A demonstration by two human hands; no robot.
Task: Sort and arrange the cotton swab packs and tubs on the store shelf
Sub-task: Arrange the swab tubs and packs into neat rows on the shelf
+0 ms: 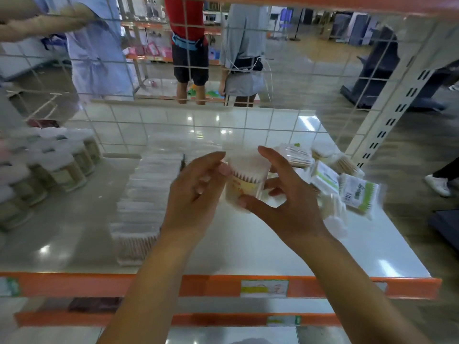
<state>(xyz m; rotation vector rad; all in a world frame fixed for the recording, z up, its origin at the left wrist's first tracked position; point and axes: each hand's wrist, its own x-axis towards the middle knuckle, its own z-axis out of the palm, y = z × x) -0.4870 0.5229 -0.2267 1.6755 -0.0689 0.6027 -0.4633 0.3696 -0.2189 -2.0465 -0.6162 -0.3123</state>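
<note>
- Both bare forearms are reaching forward and up from the lower edge of the view, converging toward the middle.
- The left hand (198, 192) is turning its back to the camera, fingers curling inward, fingertips touching the left side of what it is holding.
- The right hand (280, 194) is spreading wide, thumb pressing low and index finger arching over the top, the grip closing from the right.

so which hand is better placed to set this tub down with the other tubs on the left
Left. The left hand already touches the tub on the side facing the tub rows; the right hand grips it from the far side, beside the loose packs.
</note>
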